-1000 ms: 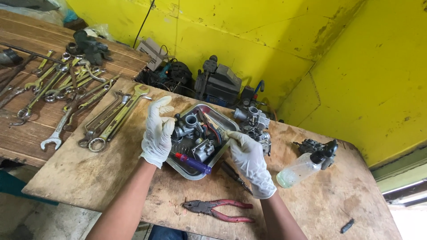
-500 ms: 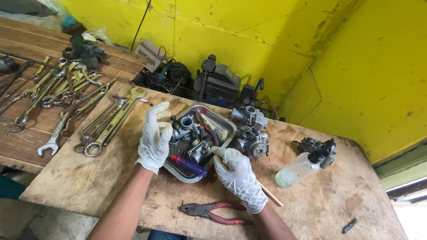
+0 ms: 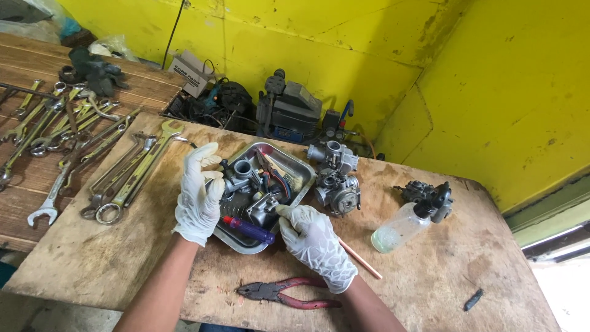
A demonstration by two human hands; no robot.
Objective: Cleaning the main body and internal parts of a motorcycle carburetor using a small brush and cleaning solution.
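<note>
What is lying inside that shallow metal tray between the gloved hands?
The metal tray holds grey carburetor parts, a screwdriver with a red and purple handle and red-handled pliers. The left hand and right hand cover its near edges, so anything beneath them is hidden.

You have one view only, from the camera on your head. It looks steeply down and forward over the tabletop point(image 3: 430, 283), close enough that your forearms enter from the bottom edge and the tray point(image 3: 295, 161) sits mid-frame. The yellow wall point(image 3: 491, 92) fills the top.
</note>
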